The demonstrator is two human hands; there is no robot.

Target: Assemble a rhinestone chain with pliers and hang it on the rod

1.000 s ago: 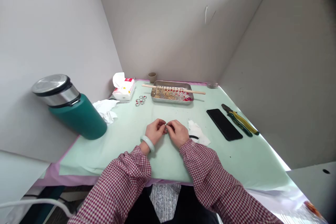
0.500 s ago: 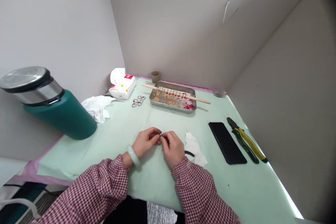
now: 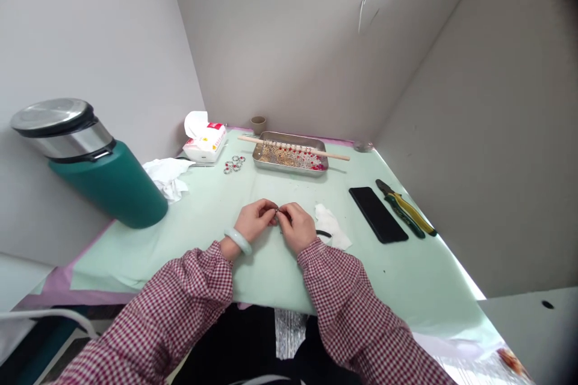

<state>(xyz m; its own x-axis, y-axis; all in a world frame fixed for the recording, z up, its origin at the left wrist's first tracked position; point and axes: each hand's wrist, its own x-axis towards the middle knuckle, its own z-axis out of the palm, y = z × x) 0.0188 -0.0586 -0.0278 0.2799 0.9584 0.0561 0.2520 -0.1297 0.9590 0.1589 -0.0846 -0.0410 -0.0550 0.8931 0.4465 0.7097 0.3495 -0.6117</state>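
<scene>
My left hand [image 3: 254, 221] and my right hand [image 3: 297, 227] meet over the middle of the table, thumbs and forefingers pinched together. Between the fingertips is something small and dark, too small for me to name. A pale green bangle [image 3: 238, 241] circles my left wrist. Beside my right hand lies a white tissue [image 3: 333, 230], with a black curved piece [image 3: 324, 233] partly hidden by that hand. Farther back, a metal tray [image 3: 289, 169] holds gold, clear and red beads. Several small beaded rings [image 3: 234, 165] lie to the left of the tray.
A wooden stick [image 3: 336, 157] rests across the tray. At left stand a green bottle [image 3: 112, 183], a crumpled tissue [image 3: 168, 177] and a tissue pack [image 3: 205, 143]. A small cup [image 3: 258, 124] is at the back. On the right lie a black phone [image 3: 378, 215] and pliers [image 3: 406, 210].
The view has shifted, so the table and the things on it appear a little higher, with the right-hand things farther left. Both hands keep their pinch close together.
</scene>
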